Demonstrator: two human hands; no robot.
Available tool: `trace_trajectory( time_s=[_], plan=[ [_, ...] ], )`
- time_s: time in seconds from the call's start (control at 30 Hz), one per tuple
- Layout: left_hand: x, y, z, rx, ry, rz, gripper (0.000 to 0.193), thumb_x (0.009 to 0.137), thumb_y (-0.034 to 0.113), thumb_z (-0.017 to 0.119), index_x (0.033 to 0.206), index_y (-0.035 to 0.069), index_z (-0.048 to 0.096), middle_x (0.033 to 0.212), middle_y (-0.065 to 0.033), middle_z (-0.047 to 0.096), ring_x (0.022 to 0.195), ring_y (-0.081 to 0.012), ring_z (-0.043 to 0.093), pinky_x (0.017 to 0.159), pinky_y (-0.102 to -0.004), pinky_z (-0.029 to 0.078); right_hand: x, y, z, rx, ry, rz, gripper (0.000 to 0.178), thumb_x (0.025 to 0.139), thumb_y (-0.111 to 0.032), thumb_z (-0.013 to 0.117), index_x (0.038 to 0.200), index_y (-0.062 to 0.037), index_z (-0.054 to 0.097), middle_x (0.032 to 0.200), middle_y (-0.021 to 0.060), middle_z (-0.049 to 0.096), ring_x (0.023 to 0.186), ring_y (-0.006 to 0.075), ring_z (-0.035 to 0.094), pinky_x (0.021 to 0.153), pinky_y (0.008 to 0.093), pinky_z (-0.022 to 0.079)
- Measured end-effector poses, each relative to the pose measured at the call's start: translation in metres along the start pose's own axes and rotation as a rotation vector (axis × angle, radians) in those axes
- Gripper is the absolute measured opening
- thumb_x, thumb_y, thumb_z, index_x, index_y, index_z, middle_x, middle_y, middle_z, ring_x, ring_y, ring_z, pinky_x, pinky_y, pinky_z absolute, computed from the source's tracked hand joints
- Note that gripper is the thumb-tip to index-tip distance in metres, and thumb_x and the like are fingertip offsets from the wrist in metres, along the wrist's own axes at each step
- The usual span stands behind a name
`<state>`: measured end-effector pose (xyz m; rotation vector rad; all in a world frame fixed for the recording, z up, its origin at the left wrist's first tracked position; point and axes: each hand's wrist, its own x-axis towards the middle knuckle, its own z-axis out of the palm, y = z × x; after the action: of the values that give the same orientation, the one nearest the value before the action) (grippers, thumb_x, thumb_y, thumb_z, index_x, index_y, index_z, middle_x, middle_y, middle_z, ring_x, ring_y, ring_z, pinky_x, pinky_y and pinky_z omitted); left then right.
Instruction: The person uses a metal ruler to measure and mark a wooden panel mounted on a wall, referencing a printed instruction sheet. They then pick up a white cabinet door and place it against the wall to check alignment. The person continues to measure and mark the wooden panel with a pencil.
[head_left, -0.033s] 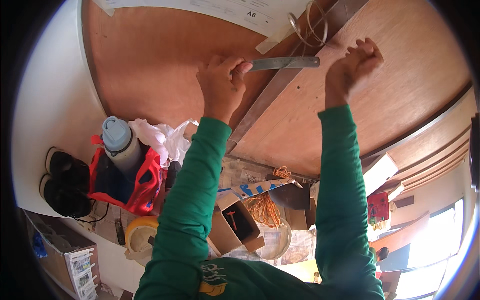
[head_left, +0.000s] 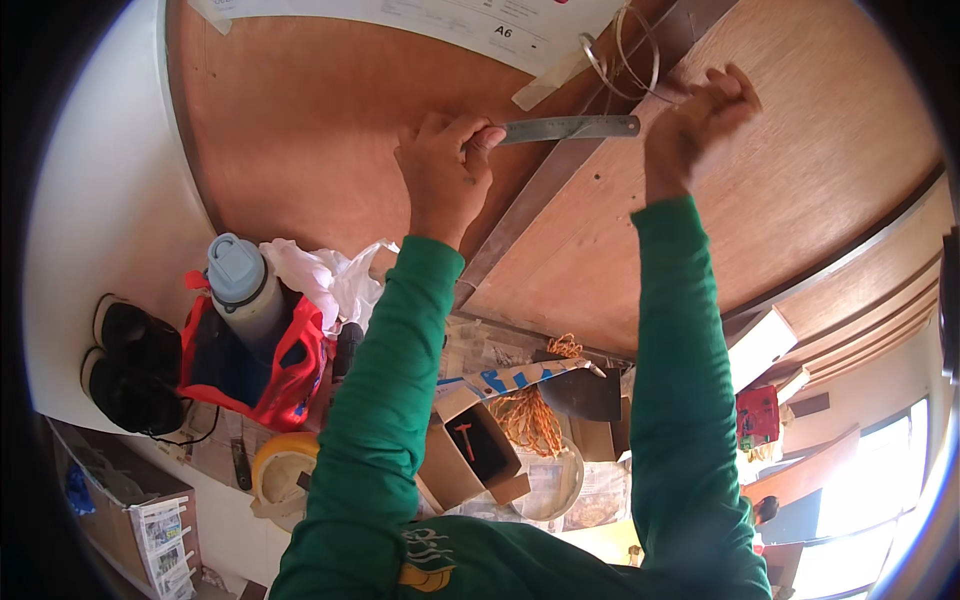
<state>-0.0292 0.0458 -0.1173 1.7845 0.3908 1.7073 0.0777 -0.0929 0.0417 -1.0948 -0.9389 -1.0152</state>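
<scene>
My left hand is closed around one end of a steel ruler, thumb on top. The ruler lies roughly level across a dark strip between two wood panels. A loosely coiled wire hangs above the ruler's free end, and thin strands pass by the ruler. To the right, my right hand is raised by the lighter panel, close to the wire. Its fingers are curled in and slightly blurred; what they hold, if anything, is hidden.
A printed sheet is taped to the reddish panel. Below lie a red bag with a bottle, black shoes, a yellow helmet, an open cardboard box, orange cord and a red case.
My right hand has shifted slightly up and to the left, nearer the wire. My left hand and the ruler stay almost where they were.
</scene>
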Motion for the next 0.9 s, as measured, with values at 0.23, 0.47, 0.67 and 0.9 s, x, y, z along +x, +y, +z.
trace_trajectory(
  time_s=[0.23,0.47,0.67,0.9],
  plan=[
    [-0.004,0.000,0.000,-0.002,0.005,0.004,0.008,0.086,0.026,0.079,0.088,0.018,0.078,0.082,0.0008,0.066,0.080,-0.0223,0.056,0.075,-0.0397,0.043,-0.011,0.011,0.025,-0.509,-0.023,-0.425,0.024,0.103,-0.010,0.048,0.125,0.0012,0.047,0.105,0.0155,0.054,0.096,0.0313,0.054,0.086,0.0432,0.043],
    [-0.010,-0.001,0.016,0.061,0.270,0.013,0.017,0.085,0.034,0.079,0.090,0.018,0.079,0.086,0.0059,0.070,0.085,-0.0173,0.058,0.088,-0.0358,0.039,-0.012,0.016,0.027,-0.466,-0.054,-0.452,0.033,0.106,-0.024,0.048,0.121,0.0059,0.046,0.113,0.0202,0.049,0.101,0.0284,0.052,0.091,0.0388,0.043],
    [-0.020,-0.014,0.035,-0.064,0.244,0.050,0.009,0.083,0.028,0.081,0.091,0.025,0.080,0.085,0.0097,0.067,0.097,-0.0166,0.051,0.091,-0.0382,0.033,-0.002,0.018,0.022,-0.683,-0.091,-0.592,0.034,0.105,-0.025,0.047,0.118,0.0068,0.047,0.114,0.0221,0.049,0.096,0.0287,0.055,0.087,0.0397,0.046],
    [-0.034,-0.011,0.052,-0.124,0.339,0.047,0.009,0.084,0.021,0.080,0.093,0.022,0.080,0.085,0.0090,0.067,0.091,-0.0150,0.049,0.089,-0.0340,0.034,0.004,0.037,0.005,-0.482,-0.214,-0.632,0.041,0.105,-0.024,0.050,0.131,0.0057,0.041,0.121,0.0217,0.049,0.111,0.0303,0.054,0.094,0.0423,0.045]
  ],
)
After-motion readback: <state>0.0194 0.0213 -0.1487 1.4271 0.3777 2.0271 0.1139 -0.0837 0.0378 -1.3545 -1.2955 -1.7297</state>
